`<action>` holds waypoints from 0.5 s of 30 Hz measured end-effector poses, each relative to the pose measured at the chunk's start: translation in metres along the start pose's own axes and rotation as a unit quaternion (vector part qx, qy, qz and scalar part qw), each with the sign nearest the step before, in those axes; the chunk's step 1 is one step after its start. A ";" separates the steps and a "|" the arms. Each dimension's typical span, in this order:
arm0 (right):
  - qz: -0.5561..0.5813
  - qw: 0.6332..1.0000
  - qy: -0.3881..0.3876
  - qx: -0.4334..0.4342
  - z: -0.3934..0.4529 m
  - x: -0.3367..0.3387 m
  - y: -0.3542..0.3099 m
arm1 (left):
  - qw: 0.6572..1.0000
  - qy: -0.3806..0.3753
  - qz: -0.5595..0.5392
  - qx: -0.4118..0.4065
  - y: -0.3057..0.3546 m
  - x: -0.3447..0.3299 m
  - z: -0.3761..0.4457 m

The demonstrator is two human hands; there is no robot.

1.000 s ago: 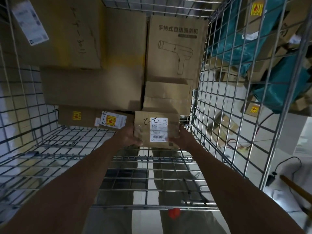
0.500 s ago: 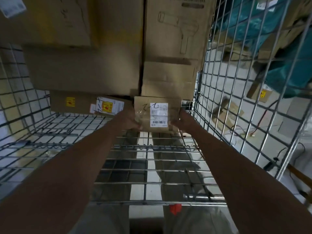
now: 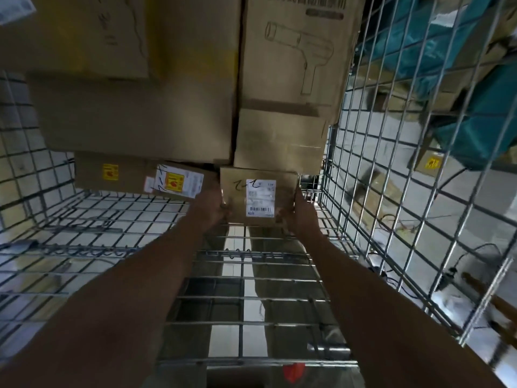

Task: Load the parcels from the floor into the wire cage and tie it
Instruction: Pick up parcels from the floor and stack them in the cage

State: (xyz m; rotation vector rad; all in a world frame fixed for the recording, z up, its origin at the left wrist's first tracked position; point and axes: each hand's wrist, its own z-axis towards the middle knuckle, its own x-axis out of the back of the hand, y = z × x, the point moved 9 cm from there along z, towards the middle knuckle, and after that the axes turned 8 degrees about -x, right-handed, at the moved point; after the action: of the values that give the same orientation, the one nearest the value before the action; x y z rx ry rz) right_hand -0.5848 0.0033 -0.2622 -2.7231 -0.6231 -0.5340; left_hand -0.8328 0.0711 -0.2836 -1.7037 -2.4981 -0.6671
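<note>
Cardboard filled most of what I saw from my head camera: I counted six brown boxes inside the wire cage [image 3: 372, 152]. I held the small parcel [image 3: 258, 196] between both hands, low at the back of the cage, just above its mesh floor and right under the stack. My left hand [image 3: 211, 204] gripped its left edge with the fingers curled round it, and my right hand [image 3: 296, 211] gripped its right edge the same way. On its front sat one white shipping label [image 3: 260, 198] with a barcode along the bottom; the print was too blurred to read. Beside the label were handwritten black marks that looked like "1-1", though I could not be sure.

Directly above the parcel was a plain box [image 3: 279, 141], and over that a tall box [image 3: 299, 49] printed with a line drawing of a gun-shaped tool and a row of Chinese characters I could not make out. To the left lay a flat box [image 3: 134, 176] carrying two yellow stickers and one white label, under a large box [image 3: 140, 116], with another box [image 3: 75, 32] bearing scrawled pen marks above it.

Outside the right wall I saw teal bags [image 3: 472, 130] and more cartons on the floor.
</note>
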 end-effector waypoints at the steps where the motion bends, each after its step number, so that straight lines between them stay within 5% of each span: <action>1: 0.000 1.000 -0.004 0.009 0.007 -0.004 0.002 | 1.000 0.005 0.007 -0.005 -0.003 0.003 0.008; 9: -0.055 0.998 0.005 0.034 0.029 0.001 -0.002 | 0.997 -0.029 -0.058 -0.035 0.000 -0.006 0.036; 15: 0.005 0.999 -0.014 0.039 0.030 0.000 -0.003 | 0.996 -0.034 -0.032 -0.076 -0.007 -0.005 0.042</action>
State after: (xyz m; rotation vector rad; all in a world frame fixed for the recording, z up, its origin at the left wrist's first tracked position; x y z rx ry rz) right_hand -0.5777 0.0167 -0.2879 -2.6630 -0.6242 -0.4609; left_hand -0.8284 0.0803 -0.3253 -1.7269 -2.6203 -0.8396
